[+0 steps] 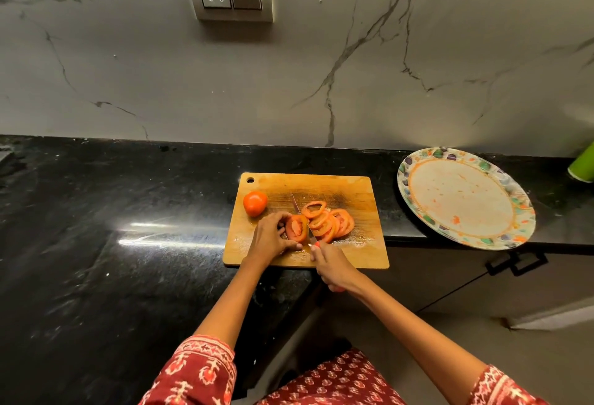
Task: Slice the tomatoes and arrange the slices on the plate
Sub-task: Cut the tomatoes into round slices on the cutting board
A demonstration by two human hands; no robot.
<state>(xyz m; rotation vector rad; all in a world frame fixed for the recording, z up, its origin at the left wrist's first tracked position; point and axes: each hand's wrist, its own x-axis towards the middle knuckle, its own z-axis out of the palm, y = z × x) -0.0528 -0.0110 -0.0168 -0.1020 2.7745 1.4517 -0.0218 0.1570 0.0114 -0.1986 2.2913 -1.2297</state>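
A wooden cutting board [347, 186] lies on the black counter. On it my left hand [271, 237] grips a cut tomato piece [296, 228], cut face up and to the right. My right hand [332, 268] grips a red-handled knife [300, 215]; its blade runs along the right side of that piece. Several tomato slices [331, 221] lie fanned just right of the blade. A whole tomato [255, 203] sits at the board's left. The flower-rimmed plate [418, 160] lies to the right, bare but for juice smears.
The black counter [112, 212] stretches left of the board, with the marble wall behind. The plate overhangs the counter's front edge a little. A green object [582, 165] stands at the far right edge. A cabinet handle [514, 263] shows below the plate.
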